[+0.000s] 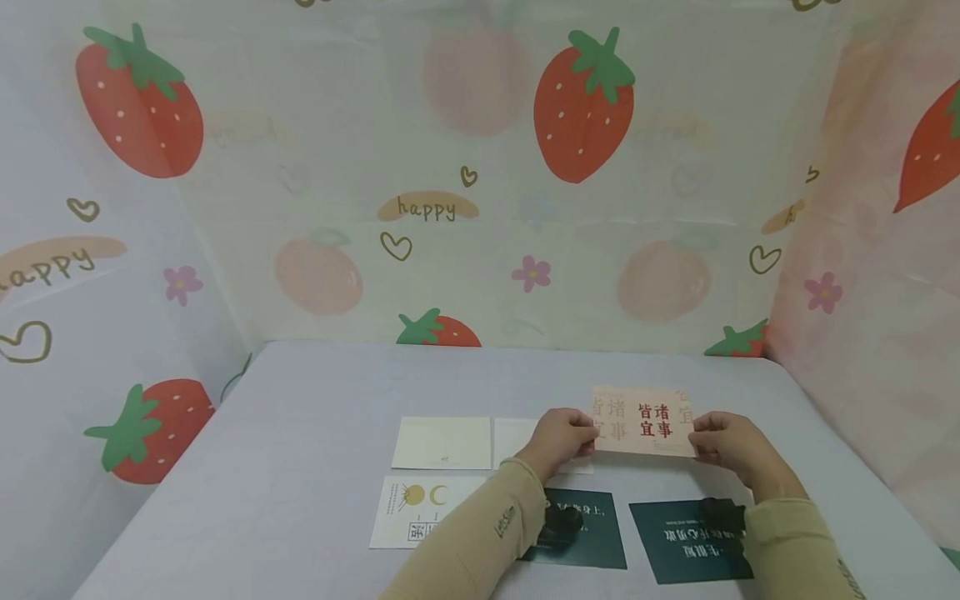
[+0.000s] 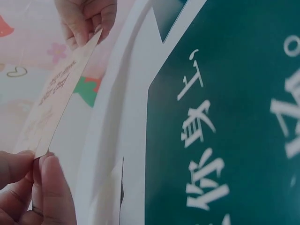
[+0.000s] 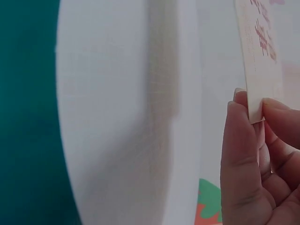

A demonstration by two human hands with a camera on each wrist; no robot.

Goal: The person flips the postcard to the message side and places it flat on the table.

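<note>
Both hands hold up a pale peach card (image 1: pixel 643 422) with red and faded Chinese characters, above the white table. My left hand (image 1: pixel 558 442) pinches its left edge between thumb and fingers. The right hand (image 1: pixel 738 450) pinches the opposite edge near the lower corner. In the left wrist view the card (image 2: pixel 58 101) is seen at a steep slant, stretched from the left hand (image 2: pixel 35 187) to the right hand (image 2: pixel 89 21). The right wrist view shows the thumb and fingers of the right hand (image 3: pixel 262 164) on the card's corner.
On the table (image 1: pixel 300 467) lie a cream card (image 1: pixel 442 443), a whitish card (image 1: pixel 513 433) partly behind the left hand, and a white card with sun and moon (image 1: pixel 393 512). Two dark green cards (image 1: pixel 600 542) with white characters lie nearer, partly covered by the wrists. A strawberry-print curtain (image 1: pixel 480 167) surrounds the table.
</note>
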